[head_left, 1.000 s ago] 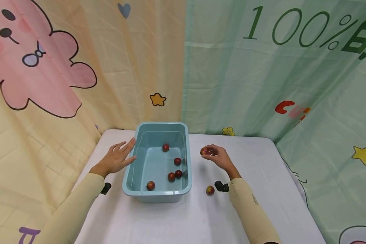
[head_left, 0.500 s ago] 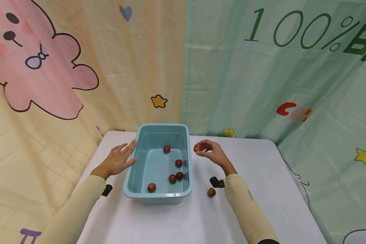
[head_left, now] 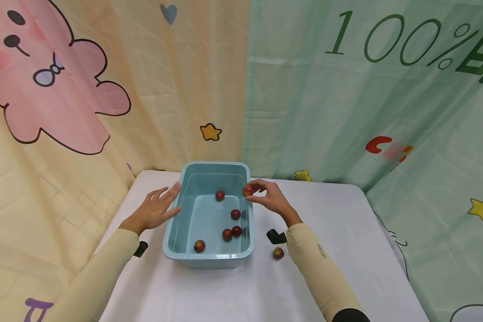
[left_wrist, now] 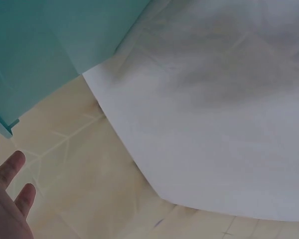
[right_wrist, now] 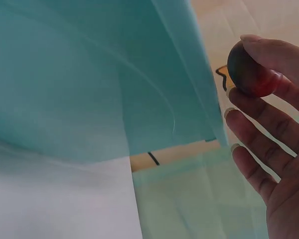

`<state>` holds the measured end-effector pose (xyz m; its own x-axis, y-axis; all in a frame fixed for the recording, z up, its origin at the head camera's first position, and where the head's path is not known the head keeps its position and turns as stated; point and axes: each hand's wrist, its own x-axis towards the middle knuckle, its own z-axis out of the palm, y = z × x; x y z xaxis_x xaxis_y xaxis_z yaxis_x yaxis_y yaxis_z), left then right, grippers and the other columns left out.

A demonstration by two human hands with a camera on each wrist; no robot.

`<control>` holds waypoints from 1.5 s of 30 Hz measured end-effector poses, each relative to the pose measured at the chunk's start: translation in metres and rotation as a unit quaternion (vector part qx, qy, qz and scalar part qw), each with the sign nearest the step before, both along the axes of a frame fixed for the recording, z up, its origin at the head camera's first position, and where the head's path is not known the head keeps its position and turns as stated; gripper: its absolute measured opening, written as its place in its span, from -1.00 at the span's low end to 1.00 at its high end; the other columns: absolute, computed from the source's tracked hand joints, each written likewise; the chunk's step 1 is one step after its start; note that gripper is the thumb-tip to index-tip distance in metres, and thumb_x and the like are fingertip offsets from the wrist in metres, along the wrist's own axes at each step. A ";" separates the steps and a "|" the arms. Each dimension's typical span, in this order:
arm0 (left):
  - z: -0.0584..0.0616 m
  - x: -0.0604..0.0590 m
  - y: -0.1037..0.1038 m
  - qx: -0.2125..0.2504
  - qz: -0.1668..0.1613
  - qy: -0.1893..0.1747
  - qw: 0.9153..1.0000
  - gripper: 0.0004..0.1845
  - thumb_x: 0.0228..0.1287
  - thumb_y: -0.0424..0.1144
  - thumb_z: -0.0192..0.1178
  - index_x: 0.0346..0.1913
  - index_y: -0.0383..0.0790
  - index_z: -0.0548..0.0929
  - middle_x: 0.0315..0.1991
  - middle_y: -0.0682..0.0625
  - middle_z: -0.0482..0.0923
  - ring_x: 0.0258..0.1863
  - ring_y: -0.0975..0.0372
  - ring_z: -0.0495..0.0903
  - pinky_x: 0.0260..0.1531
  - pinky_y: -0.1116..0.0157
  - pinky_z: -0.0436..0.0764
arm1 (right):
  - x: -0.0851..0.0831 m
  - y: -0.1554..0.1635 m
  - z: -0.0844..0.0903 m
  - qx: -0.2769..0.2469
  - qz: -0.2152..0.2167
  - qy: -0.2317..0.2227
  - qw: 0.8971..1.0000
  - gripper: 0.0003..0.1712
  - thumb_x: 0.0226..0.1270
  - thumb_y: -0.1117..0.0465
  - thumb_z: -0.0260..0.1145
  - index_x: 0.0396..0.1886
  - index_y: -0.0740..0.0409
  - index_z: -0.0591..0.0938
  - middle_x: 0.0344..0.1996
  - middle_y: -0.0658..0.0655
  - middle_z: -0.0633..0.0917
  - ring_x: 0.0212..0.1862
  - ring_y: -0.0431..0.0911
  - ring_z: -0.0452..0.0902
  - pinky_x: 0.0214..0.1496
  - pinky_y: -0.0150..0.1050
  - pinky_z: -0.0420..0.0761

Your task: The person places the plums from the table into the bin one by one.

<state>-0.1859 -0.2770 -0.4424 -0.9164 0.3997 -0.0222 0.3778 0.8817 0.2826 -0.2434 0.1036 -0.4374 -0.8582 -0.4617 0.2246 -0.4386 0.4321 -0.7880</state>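
While the blue tub (head_left: 209,257) sits on the white table (head_left: 338,250) with its long axis running away from the person, five small red fruits (head_left: 235,214) lie loose on its floor: one toward the far end, three clustered along the right wall, one near the front. Just above the tub's right rim, toward the far end, the right hand (head_left: 268,198) pinches a sixth red fruit (head_left: 247,190) between thumb and fingertips; being round, it shows no pointing direction. Against the tub's left outer wall rests the left hand (head_left: 154,209), fingers straight and spread, holding nothing. Right of the tub, near its front corner, another red fruit (head_left: 278,253) lies on the table.
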 end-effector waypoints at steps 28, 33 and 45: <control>-0.004 0.001 -0.002 0.005 -0.003 0.002 1.000 -0.20 0.44 0.11 -0.11 0.53 -0.24 -0.12 0.54 -0.15 -0.13 0.45 -0.18 -0.07 0.35 -0.21 -0.17 | 0.003 -0.030 0.019 0.016 0.010 0.022 1.000 -0.53 0.21 0.16 0.42 0.10 0.20 0.60 -0.09 0.17 0.71 0.01 0.08 0.58 0.13 0.10 0.49; -0.003 0.001 -0.002 0.014 -0.006 0.010 1.000 -0.20 0.43 0.08 -0.09 0.53 -0.26 -0.08 0.53 -0.17 -0.09 0.44 -0.20 -0.04 0.33 -0.23 -0.13 | 0.001 -0.026 0.015 0.014 0.001 0.009 1.000 -0.56 0.23 0.14 0.40 0.08 0.19 0.61 -0.07 0.17 0.71 0.00 0.09 0.59 0.07 0.00 0.53; -0.003 0.001 -0.002 0.003 -0.001 0.001 1.000 -0.19 0.43 0.12 -0.12 0.53 -0.25 -0.11 0.54 -0.16 -0.12 0.45 -0.18 -0.06 0.34 -0.22 -0.15 | 0.004 -0.007 0.002 -0.001 -0.031 -0.011 0.999 -0.58 0.24 0.16 0.39 0.03 0.30 0.62 -0.07 0.20 0.69 -0.05 0.06 0.60 0.08 0.12 0.54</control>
<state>-0.1853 -0.2787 -0.4458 -0.9155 0.4019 -0.0177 0.3804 0.8793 0.2866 -0.2391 0.0965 -0.4352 -0.8899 -0.4069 0.2061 -0.3935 0.4564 -0.7981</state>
